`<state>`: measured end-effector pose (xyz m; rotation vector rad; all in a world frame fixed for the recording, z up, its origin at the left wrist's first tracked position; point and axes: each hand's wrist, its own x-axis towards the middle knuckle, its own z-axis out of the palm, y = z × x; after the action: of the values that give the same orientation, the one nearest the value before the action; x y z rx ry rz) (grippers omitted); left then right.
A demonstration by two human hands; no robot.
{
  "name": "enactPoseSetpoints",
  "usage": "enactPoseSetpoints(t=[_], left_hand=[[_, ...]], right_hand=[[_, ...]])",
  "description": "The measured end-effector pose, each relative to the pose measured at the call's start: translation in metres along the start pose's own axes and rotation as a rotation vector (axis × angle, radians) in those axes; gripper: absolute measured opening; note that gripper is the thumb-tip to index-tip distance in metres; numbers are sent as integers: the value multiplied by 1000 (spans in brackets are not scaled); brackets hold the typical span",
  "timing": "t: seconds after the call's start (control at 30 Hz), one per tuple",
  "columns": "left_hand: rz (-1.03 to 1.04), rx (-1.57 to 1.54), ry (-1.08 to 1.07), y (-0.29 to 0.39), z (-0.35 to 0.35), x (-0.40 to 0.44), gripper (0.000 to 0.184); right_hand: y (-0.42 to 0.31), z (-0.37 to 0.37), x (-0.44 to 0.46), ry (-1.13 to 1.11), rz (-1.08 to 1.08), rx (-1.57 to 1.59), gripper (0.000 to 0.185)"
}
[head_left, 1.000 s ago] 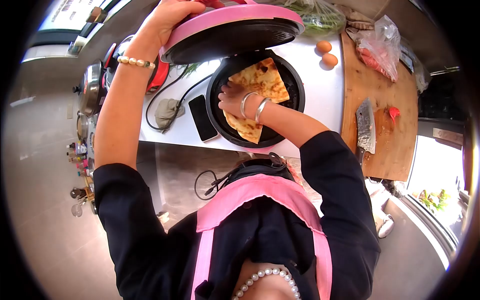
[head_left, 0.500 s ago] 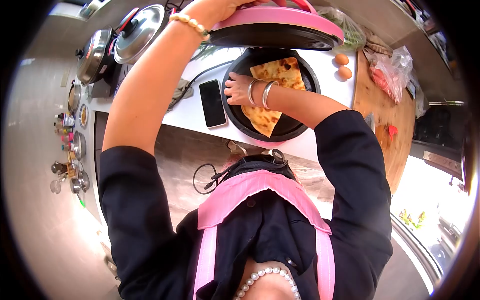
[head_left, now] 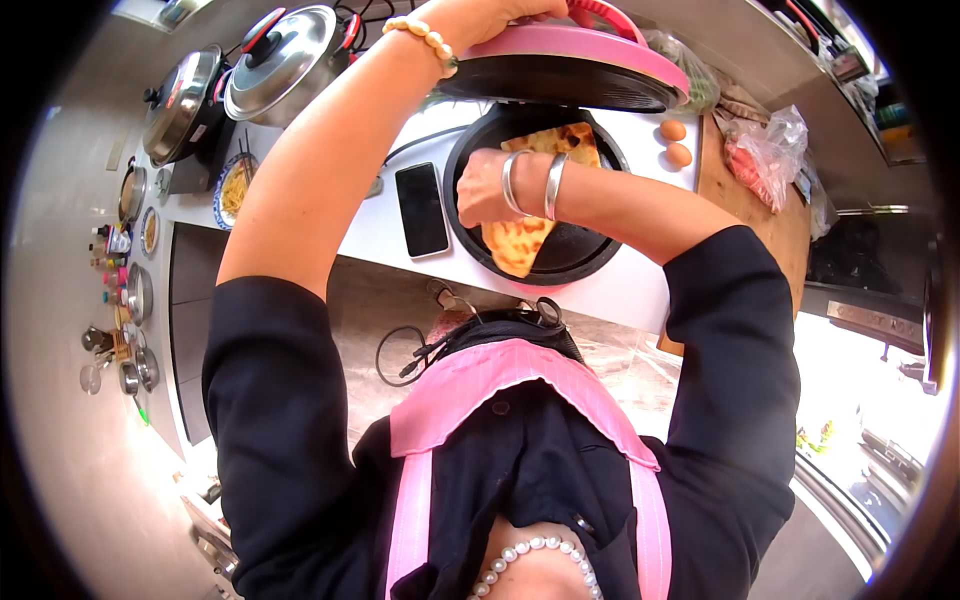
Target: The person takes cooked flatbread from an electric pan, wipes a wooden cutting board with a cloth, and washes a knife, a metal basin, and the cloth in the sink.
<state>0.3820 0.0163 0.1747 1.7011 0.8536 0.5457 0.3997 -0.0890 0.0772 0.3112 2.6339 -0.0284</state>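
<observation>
My left hand (head_left: 490, 22), wearing a beaded bracelet, is closed on the raised pink lid (head_left: 590, 45) of a round electric griddle, near its handle. Its fingertips are partly cut off by the top edge. The lid's dark underside tilts above the black griddle pan (head_left: 585, 258). A browned flatbread (head_left: 515, 245) lies in the pan. My right hand (head_left: 485, 190), with two silver bangles, is closed at the flatbread's left edge and covers its middle. The fingertips are turned down and hidden.
A phone (head_left: 422, 210) lies on the white counter left of the griddle. Two eggs (head_left: 676, 143) sit to the right, near a wooden board (head_left: 775, 235) with a bagged red food (head_left: 750, 165). Lidded pots (head_left: 285, 60) and a plate of shredded food (head_left: 236, 190) stand left.
My right hand has gone from spread fingers to a closed grip, and the flatbread has shifted slightly left. My left hand still holds the lid up. The whole view has shifted slightly.
</observation>
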Motion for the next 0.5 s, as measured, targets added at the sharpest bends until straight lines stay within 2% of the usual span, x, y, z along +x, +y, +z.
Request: enactPoseSetpoints(t=[0.1, 0.13, 0.17, 0.27, 0.3, 0.37, 0.4, 0.5], left_hand=[[-11, 22, 14, 3, 1, 1, 19], [-3, 30, 11, 2, 0, 2, 19], [3, 37, 8, 2, -1, 3, 20], [-36, 3, 15, 3, 1, 4, 20], [-13, -3, -4, 2, 1, 4, 20], [33, -17, -36, -1, -1, 4, 20], [29, -37, -29, -1, 0, 4, 19], [8, -42, -36, 0, -1, 4, 19]], right_hand=[[4, -18, -18, -14, 94, -105, 15], [5, -16, -23, 51, 201, -149, 9], [5, -22, -24, -93, 287, -175, 15], [16, -1, -15, -430, 337, -217, 27], [27, 38, 2, -478, 494, -329, 31], [32, 64, 10, -435, 556, -255, 33], [33, 68, 18, -503, 588, -348, 28], [26, 69, 18, -310, 432, -331, 23]])
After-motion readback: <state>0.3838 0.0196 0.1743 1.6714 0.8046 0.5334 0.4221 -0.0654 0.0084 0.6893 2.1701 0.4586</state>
